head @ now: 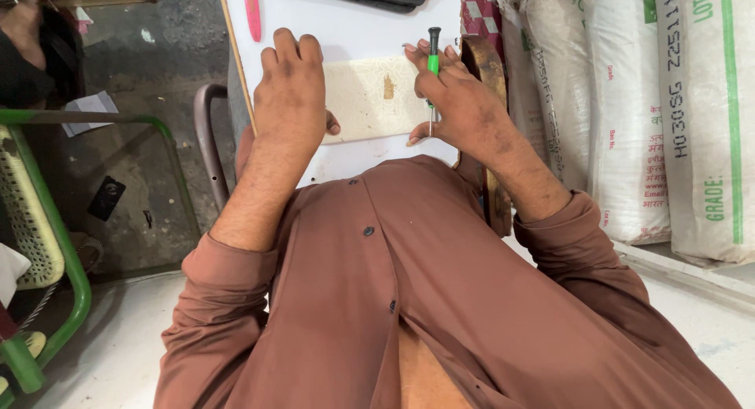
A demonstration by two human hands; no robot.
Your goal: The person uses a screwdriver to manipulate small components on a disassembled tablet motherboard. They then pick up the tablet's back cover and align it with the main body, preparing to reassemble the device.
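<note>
The left hand (291,86) presses flat on the cream panel (370,94); the right hand (464,102)'s grip holds a green screwdriver (432,59).

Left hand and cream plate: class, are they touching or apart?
Touching. The head view shows the left hand lying flat on the cream plate, its fingers over the plate's left end and the thumb at its lower edge, with no gap visible.

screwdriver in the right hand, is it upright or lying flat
Upright. The green-handled screwdriver stands with its black cap up and its thin shaft pointing down at the cream plate, held in the right hand.
</note>
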